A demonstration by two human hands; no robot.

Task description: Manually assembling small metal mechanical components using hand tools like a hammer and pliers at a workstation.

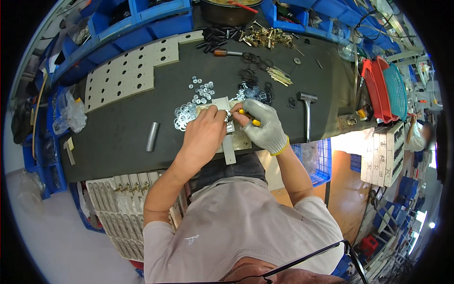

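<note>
My bare left hand (203, 132) is closed at the work spot, its fingertips pinched round something small that they hide. It meets my right hand (263, 124), which wears a pale glove with a yellow cuff. The right fingers are wrapped round pliers with yellow-and-black handles (256, 122); their tips are hidden between my hands. Beneath both hands lies a narrow light-grey metal plate (229, 150), its near end pointing toward me, over a flat metal block (241, 140). Metal rings (183, 117) lie just beyond the left hand, with round silver discs (203, 93) farther away.
A hammer (307, 113) lies to the right, a metal cylinder (152, 136) to the left. Plates with holes (120, 78), brass parts (267, 37) and a wooden-handled tool (226, 53) are farther back. Blue bins (165, 22) line the rear. Red and teal baskets (379, 90) stand right.
</note>
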